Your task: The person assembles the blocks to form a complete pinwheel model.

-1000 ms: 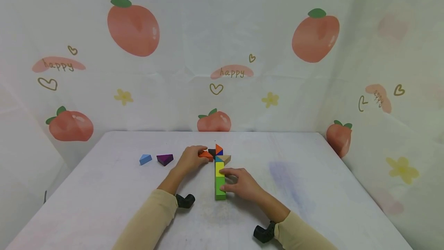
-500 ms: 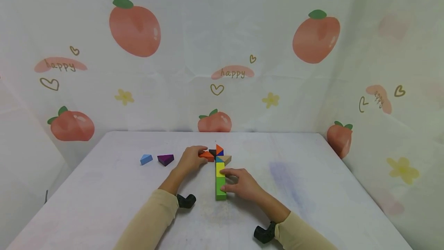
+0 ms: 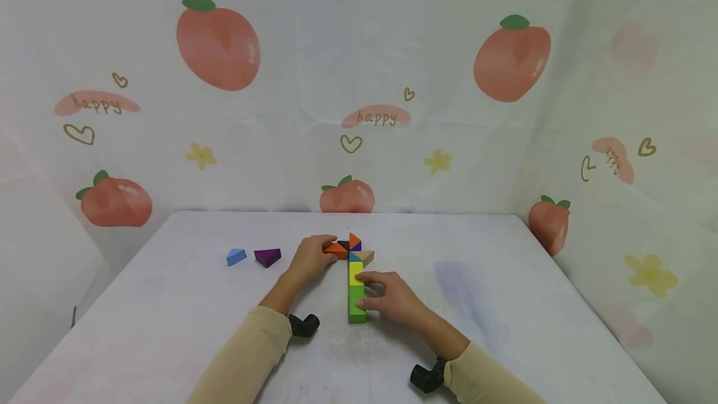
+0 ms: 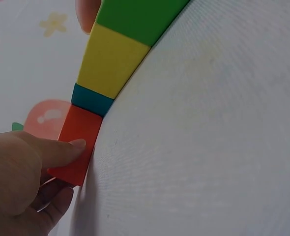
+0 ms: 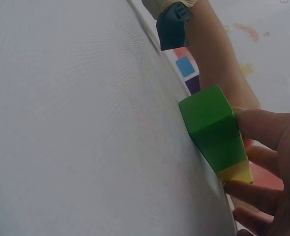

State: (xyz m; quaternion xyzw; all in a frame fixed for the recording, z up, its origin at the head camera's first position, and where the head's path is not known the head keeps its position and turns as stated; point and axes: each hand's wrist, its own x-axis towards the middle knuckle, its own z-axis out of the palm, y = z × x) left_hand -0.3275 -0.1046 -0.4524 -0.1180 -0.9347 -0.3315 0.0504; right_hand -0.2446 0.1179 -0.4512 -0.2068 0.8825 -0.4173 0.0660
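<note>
In the head view my left hand [image 3: 308, 259] pinches an orange triangular block [image 3: 338, 250] at the pinwheel's left side. The left wrist view has the thumb on the front face of that orange block [image 4: 78, 147], other fingers behind it. My right hand [image 3: 395, 297] touches the stick from the right, thumb at the green block [image 3: 356, 301] and a fingertip at the yellow block [image 3: 356, 273]. Above the yellow block sit a teal triangle [image 3: 354, 257] and a wooden-coloured triangle [image 3: 366, 257]. An orange triangle [image 3: 354, 240], a dark blue one [image 3: 357, 247] and a black one [image 3: 344, 245] complete the cluster.
Left of my left hand lie a purple triangular block [image 3: 267, 257] and a light blue one [image 3: 236, 257]. Black wrist mounts [image 3: 428, 377] jut from both sleeves. Behind the white table [image 3: 505, 304] hangs a fruit-printed cloth [image 3: 359, 48].
My left hand has shifted slightly right, bringing the orange block up against the middle of the cluster. My right hand stays at the green and yellow blocks.
</note>
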